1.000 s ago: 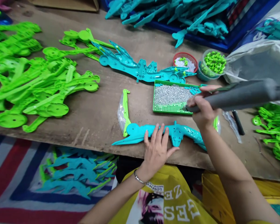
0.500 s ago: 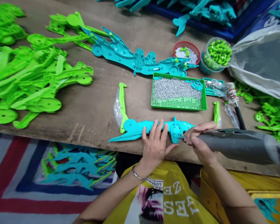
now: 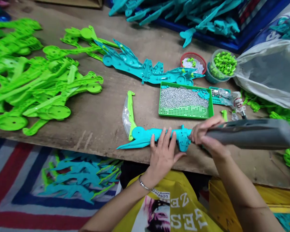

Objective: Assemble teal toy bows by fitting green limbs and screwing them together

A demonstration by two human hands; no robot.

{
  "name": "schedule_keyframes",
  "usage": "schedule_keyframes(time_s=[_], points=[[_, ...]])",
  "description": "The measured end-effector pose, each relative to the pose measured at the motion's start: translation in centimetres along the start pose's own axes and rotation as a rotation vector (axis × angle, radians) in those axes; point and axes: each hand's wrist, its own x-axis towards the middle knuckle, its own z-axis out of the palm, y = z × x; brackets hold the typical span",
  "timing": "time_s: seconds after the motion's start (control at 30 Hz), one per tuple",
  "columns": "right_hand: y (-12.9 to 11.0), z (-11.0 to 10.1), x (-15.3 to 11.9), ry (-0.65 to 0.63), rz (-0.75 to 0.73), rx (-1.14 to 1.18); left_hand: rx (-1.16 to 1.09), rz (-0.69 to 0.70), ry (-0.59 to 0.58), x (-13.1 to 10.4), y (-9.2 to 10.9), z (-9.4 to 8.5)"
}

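Observation:
My left hand (image 3: pixel 163 154) lies flat with fingers spread on a turquoise plastic bow-shaped part (image 3: pixel 147 137) near the table's front edge. A green piece with a clear curved blade (image 3: pixel 128 116) meets this part's left end. My right hand (image 3: pixel 207 133) is closed round the front end of a dark grey electric screwdriver (image 3: pixel 251 132), which lies nearly level. Its tip points at the part's centre bracket (image 3: pixel 183 140); my fingers hide the exact contact and the part's right end. Just beyond stands a green tray (image 3: pixel 183 112) of small silver screws (image 3: pixel 178 96).
Another turquoise bow-shaped part (image 3: pixel 132 67) lies farther back. Green plastic pieces (image 3: pixel 45 87) are heaped at left. A red basket (image 3: pixel 200 58), a tub of green caps (image 3: pixel 223 66) and a white bag (image 3: pixel 273 71) stand at back right. A blue crate (image 3: pixel 246 42) holds turquoise parts.
The screwdriver's rear end has swung upward in the picture, away from me, with my right hand still round its front. My left hand stays on the turquoise part. The view has shifted slightly.

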Motion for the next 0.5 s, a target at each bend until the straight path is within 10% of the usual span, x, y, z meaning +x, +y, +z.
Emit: schedule_keyframes(time_s=[0.2,0.5], points=[[4.3,-0.8,6.0,0.355,-0.176,-0.109,0.01,0.258,-0.084,0.1,-0.3,-0.3],[7.3,-0.4,8.2,0.403,-0.146,-0.211,0.009,0.45,-0.172,0.0,-0.6,-0.4]])
